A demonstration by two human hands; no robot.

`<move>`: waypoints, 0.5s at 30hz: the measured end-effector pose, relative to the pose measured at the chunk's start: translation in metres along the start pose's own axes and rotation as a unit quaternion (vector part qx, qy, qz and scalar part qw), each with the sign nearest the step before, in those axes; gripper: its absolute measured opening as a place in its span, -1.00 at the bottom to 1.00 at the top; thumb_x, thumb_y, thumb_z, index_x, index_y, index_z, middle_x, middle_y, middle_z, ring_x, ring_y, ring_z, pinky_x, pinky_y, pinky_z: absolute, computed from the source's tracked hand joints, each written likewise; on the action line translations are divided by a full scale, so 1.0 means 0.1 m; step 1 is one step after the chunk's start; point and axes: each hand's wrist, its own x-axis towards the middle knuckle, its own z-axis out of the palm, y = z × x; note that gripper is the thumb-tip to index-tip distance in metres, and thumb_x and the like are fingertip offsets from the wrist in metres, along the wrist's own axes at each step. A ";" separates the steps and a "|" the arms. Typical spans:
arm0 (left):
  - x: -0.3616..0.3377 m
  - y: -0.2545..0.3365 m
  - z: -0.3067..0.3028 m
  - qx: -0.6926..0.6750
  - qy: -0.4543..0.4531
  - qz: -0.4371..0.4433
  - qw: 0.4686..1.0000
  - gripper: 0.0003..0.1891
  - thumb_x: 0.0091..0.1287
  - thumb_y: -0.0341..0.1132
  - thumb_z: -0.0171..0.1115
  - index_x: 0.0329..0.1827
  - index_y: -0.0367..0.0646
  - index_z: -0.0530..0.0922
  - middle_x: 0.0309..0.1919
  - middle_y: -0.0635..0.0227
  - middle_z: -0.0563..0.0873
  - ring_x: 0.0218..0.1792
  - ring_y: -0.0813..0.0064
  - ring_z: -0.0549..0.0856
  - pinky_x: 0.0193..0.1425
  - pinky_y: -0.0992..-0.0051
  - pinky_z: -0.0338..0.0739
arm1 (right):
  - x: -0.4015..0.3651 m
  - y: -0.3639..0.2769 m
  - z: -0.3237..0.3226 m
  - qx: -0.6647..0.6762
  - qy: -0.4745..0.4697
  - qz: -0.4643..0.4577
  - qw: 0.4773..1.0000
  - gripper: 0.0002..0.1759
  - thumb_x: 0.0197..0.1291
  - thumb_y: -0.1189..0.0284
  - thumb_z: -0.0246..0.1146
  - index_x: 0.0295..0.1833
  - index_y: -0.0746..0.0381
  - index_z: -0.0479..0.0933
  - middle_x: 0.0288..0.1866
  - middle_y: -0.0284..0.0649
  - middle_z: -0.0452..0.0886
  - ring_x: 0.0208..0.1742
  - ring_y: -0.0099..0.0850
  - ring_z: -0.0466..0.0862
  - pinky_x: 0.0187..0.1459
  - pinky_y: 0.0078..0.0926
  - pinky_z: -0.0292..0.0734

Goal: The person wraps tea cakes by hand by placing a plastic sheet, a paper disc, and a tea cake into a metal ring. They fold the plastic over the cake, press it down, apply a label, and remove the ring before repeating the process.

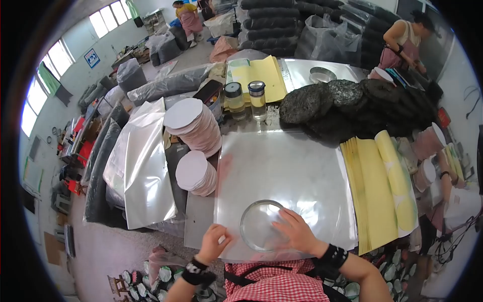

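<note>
A round metal ring [243, 232] lies on a stack of clear plastic sheets [287, 166] at the front of the table. My right hand [299, 232] is over the ring's right side, fingers spread and slightly blurred; whether it grips the rim does not show. At the front left corner of the sheets is my left hand [214, 243], its fingers curled together; anything between them is hidden. To the left stand a tall stack of pale round discs [193, 123] and a shorter disc stack [196, 173]. Folded yellow paper sheets [375, 186] lie on the right.
Dark round cakes of material [307, 103] are heaped behind the sheets, beside two lidded bottles [257, 100]. A phone [208, 91] lies near the bottles. Silvery film [146, 166] covers bundles at left. Another person [405, 45] works at back right; more people stand far behind.
</note>
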 end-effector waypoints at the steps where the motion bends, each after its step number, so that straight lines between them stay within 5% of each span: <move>1: 0.07 -0.03 -0.20 0.036 -0.123 0.080 0.989 -0.84 0.22 -0.24 0.45 -0.28 -0.08 0.66 -0.31 0.32 0.69 -0.16 0.23 0.66 -0.02 0.24 0.49 | -0.10 -0.02 -0.02 -0.018 0.003 0.026 0.999 -0.35 0.01 0.02 0.49 0.16 0.17 0.64 0.49 0.20 0.30 0.49 0.21 0.31 0.43 -0.09 0.33; 2: 0.13 -0.04 -0.30 0.071 -0.246 0.157 0.954 -0.81 0.15 -0.20 0.51 -0.41 -0.05 0.66 -0.27 0.42 0.68 -0.07 0.30 0.62 0.09 0.26 0.44 | -0.21 0.02 0.04 0.007 -0.006 0.056 0.998 -0.30 -0.12 -0.01 0.58 0.13 0.11 0.67 0.55 0.40 0.11 0.50 0.34 0.27 0.47 -0.07 0.28; 6: 0.23 -0.20 -0.14 0.097 -0.358 0.151 0.916 -0.82 0.13 -0.16 0.52 -0.38 0.02 0.69 -0.22 0.50 0.68 0.01 0.36 0.59 0.19 0.25 0.36 | -0.41 0.16 0.20 0.067 -0.003 0.083 0.994 -0.41 -0.17 0.08 0.63 -0.01 0.12 0.68 0.54 0.43 0.12 0.50 0.31 0.27 0.46 0.01 0.29; 9: 0.17 -0.31 -0.13 0.072 -0.337 0.148 0.927 -0.84 0.15 -0.14 0.50 -0.35 0.03 0.72 -0.23 0.50 0.68 -0.01 0.35 0.58 0.22 0.28 0.33 | -0.50 -0.04 -0.06 0.126 0.000 0.107 0.986 -0.49 -0.19 0.15 0.64 -0.17 0.17 0.63 0.53 0.44 0.12 0.49 0.32 0.29 0.44 0.02 0.32; 12: 0.26 -0.20 -0.15 0.099 -0.334 0.185 0.919 -0.89 0.22 -0.22 0.44 -0.26 0.01 0.74 -0.22 0.45 0.74 -0.04 0.32 0.65 0.15 0.26 0.43 | -0.45 -0.22 -0.24 0.091 -0.015 -0.004 0.996 -0.53 -0.15 0.20 0.62 -0.24 0.21 0.57 0.52 0.46 0.12 0.47 0.34 0.30 0.42 -0.03 0.34; 14: 0.55 -0.10 -0.17 -0.026 -0.210 -0.037 0.977 -0.90 0.29 -0.35 0.35 -0.17 -0.05 0.74 -0.21 0.35 0.78 -0.14 0.26 0.74 0.00 0.27 0.57 | -0.28 -0.32 -0.02 0.078 -0.116 -0.126 0.982 -0.55 -0.07 0.22 0.58 -0.16 0.23 0.61 0.52 0.45 0.13 0.46 0.32 0.33 0.43 -0.01 0.34; 15: 0.67 0.03 -0.22 -0.027 -0.205 -0.040 0.978 -0.90 0.29 -0.35 0.35 -0.17 -0.05 0.74 -0.21 0.35 0.78 -0.14 0.26 0.74 0.00 0.27 0.57 | -0.24 -0.27 0.13 0.078 -0.120 -0.130 0.981 -0.55 -0.07 0.22 0.58 -0.16 0.23 0.61 0.52 0.45 0.13 0.46 0.32 0.33 0.43 -0.01 0.34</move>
